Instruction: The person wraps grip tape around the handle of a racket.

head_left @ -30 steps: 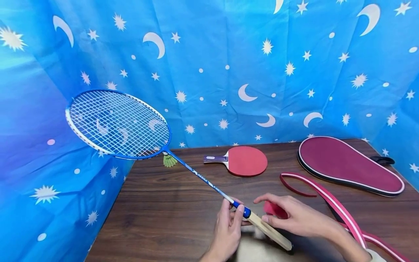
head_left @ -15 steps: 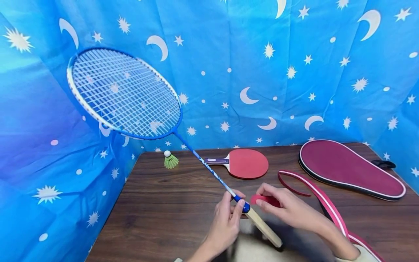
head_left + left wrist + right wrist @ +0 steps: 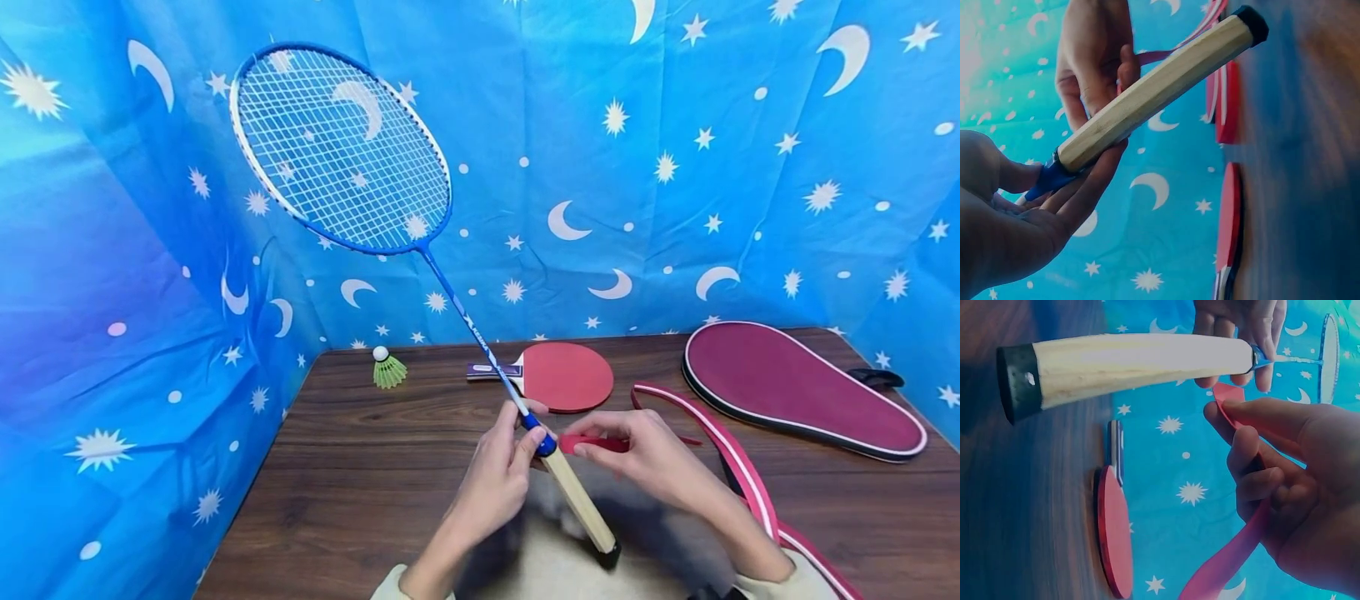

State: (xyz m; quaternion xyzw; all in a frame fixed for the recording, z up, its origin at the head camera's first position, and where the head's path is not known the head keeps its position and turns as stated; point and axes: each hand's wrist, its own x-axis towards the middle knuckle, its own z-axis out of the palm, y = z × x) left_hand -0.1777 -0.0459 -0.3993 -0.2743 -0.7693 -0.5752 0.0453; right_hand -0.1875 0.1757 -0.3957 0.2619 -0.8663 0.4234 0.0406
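My left hand (image 3: 491, 479) grips a blue-and-white badminton racket (image 3: 480, 337) at the blue cone just above its handle. The racket is tilted, its head up at the left. Its bare wooden handle (image 3: 1154, 87) has a black end cap and points down towards me. Between thumb and fingers, my right hand (image 3: 652, 454) pinches the end of a red grip tape (image 3: 1225, 562), close beside the top of the handle. In the right wrist view the tape runs through the curled fingers and trails away below. Its white-striped length (image 3: 738, 454) curves over the table at the right.
On the brown wooden table (image 3: 360, 483), a green shuttlecock (image 3: 389, 369) stands at the back left. A red table tennis bat (image 3: 567, 377) lies at the back middle. A maroon bat case (image 3: 795, 392) lies at the right. Blue star-patterned cloth (image 3: 675, 83) hangs behind.
The racket head has swung up and to the right, while the handle's end has moved left. My right hand has moved left, bringing the tape's end to the handle's top.
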